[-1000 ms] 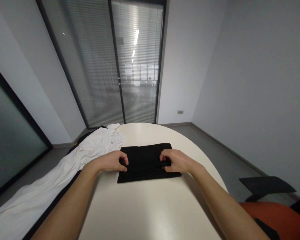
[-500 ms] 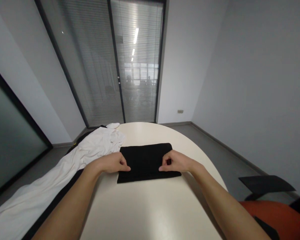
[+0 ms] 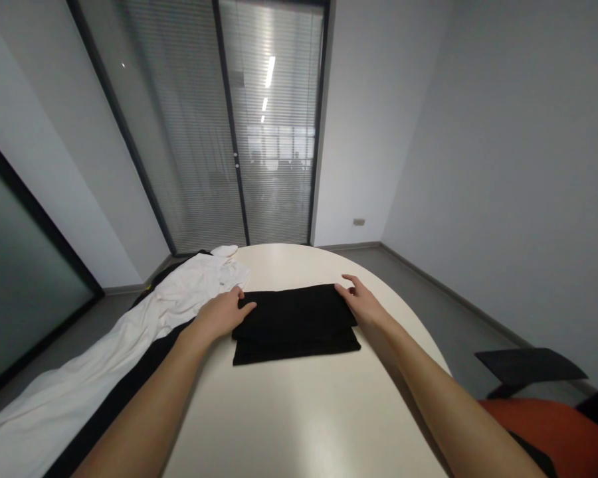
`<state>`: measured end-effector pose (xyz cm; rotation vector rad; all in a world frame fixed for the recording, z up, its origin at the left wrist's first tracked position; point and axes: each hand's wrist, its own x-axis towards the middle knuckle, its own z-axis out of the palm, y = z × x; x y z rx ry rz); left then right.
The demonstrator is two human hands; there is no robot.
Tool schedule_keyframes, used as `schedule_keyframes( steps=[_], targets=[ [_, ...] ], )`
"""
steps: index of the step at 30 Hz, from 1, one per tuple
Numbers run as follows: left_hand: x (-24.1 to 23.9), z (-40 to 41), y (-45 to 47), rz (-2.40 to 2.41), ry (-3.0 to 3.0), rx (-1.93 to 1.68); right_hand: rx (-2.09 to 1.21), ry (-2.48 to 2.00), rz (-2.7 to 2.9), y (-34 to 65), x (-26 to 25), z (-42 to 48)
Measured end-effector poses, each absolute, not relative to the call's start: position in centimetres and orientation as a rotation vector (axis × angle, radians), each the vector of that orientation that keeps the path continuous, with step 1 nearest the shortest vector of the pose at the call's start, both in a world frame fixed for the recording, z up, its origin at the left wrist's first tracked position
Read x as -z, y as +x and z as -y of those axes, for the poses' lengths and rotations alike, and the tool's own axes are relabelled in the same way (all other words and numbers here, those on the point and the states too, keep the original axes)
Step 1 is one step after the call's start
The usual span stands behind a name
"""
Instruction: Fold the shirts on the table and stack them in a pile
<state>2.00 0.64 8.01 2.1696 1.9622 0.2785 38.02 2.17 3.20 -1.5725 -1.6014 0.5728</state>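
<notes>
A black folded cloth (image 3: pixel 295 318) lies flat on the pale table (image 3: pixel 299 405), with one layer's edge lying back from the near edge of the layer beneath. What kind of garment it is, I cannot tell. At its far left corner is my left hand (image 3: pixel 224 311), thumb and fingers apart, the thumb over the cloth. My right hand (image 3: pixel 361 299) is at the far right corner, its fingers spread and the thumb side touching or very close to the cloth's edge. Neither hand grips the cloth.
White garments (image 3: pixel 179 305) with dark cloth among them lie along the table's left side. An orange chair (image 3: pixel 548 431) with a black armrest (image 3: pixel 531 365) stands at the right. Behind the table is a glass partition with blinds (image 3: pixel 274 186).
Both hands have let go of the black cloth's near part and moved away from me, to its far corners. The fingers have opened. The cloth's upper layer now shows a lower layer's edge.
</notes>
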Motion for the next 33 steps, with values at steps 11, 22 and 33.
schedule_keyframes(
  steps=[11, 22, 33],
  targets=[
    [-5.6, -2.4, 0.6, -1.557, 1.415, -0.73, -1.362, -1.444, 1.412, 37.2, -6.5, 0.1],
    [-5.0, -2.0, -0.7, -1.463, 1.487, -0.36, -1.288, -1.539, 1.944, 39.3, -6.0, 0.0],
    [-4.4, -2.7, 2.0, -1.524, 2.301, -0.805, -0.251, -1.273, 2.281, 37.9, -5.1, -0.6]
  ],
)
